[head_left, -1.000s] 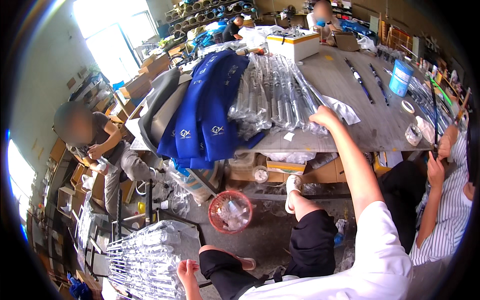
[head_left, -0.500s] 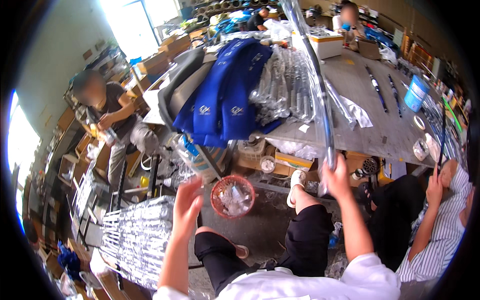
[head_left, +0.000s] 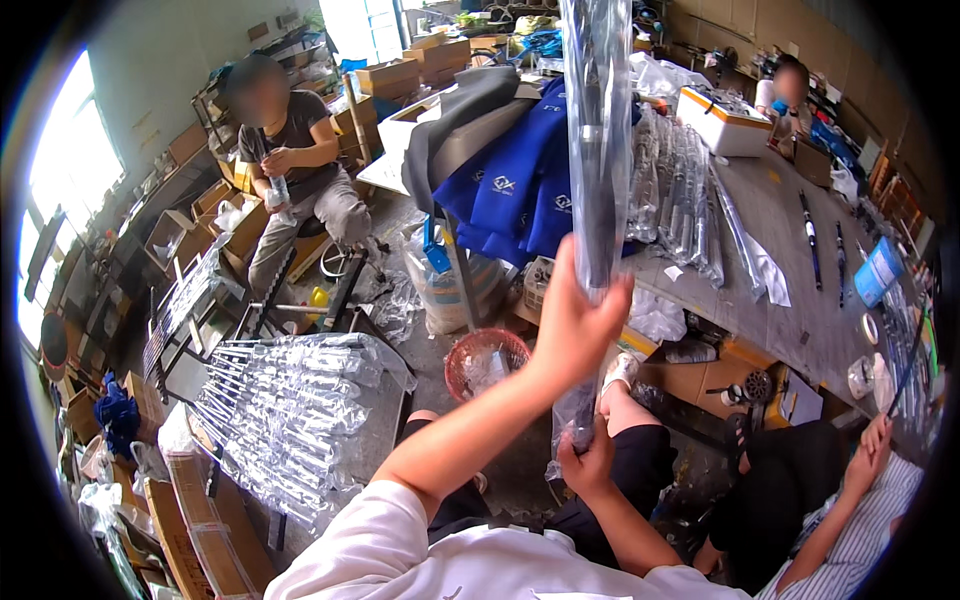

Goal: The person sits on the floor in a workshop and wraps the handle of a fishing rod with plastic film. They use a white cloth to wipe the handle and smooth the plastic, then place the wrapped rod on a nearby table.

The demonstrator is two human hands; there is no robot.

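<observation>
A long dark fishing rod (head_left: 598, 150) in a clear plastic sleeve stands nearly upright before me, its top beyond the upper edge of the picture. My left hand (head_left: 580, 325) reaches across and closes round the sleeve at mid-height; its fingertips are slightly blurred. Lower down, my right hand (head_left: 588, 462) grips the bottom end, where loose plastic bunches up. Behind the rod, blue fabric pieces (head_left: 500, 205) hang over the table's near-left corner. More plastic-sleeved rods (head_left: 685, 190) lie in a row to their right.
Many wrapped rods (head_left: 300, 410) lie on a rack at my left. A red basket (head_left: 460, 375) with plastic scraps stands on the floor. A blue can (head_left: 878, 272) and two bare rods (head_left: 810, 240) rest on the grey table (head_left: 740, 300). Co-workers sit left, right and far.
My left hand has come from the left, where it was free, onto the rod's sleeve. The rod has shifted left and stands more upright; my right hand has moved lower. The view has turned left.
</observation>
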